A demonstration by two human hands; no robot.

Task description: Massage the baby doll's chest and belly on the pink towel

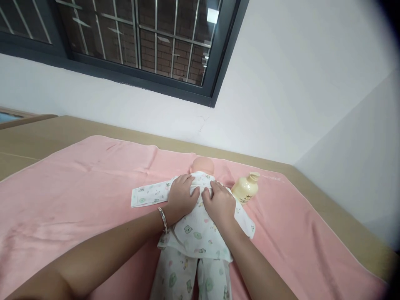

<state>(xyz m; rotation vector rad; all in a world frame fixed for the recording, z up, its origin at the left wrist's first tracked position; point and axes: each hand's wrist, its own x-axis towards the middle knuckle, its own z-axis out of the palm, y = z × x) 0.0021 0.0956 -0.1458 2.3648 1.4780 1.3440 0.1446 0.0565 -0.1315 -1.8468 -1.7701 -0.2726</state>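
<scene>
A baby doll (202, 165) lies stretched out on a pink blanket (103, 179), its smooth head at the far end and no face showing. It wears a white printed top (200, 231) and matching trousers (181, 271). My left hand (183, 196) rests on the top's upper left part, thumb apart from the fingers. On the upper right part lies my right hand (221, 204), also with its thumb apart. Both thumbs point toward each other near the doll's midline. One sleeve (150, 194) stretches out to the left; the other slants down to the right beneath my wrist.
A pale yellow pump bottle (246, 189) leans on the blanket just right of the doll. The blanket covers a tan padded surface (150, 135) that meets a white wall (250, 112). Above is a dark-framed window (206, 93) with metal bars.
</scene>
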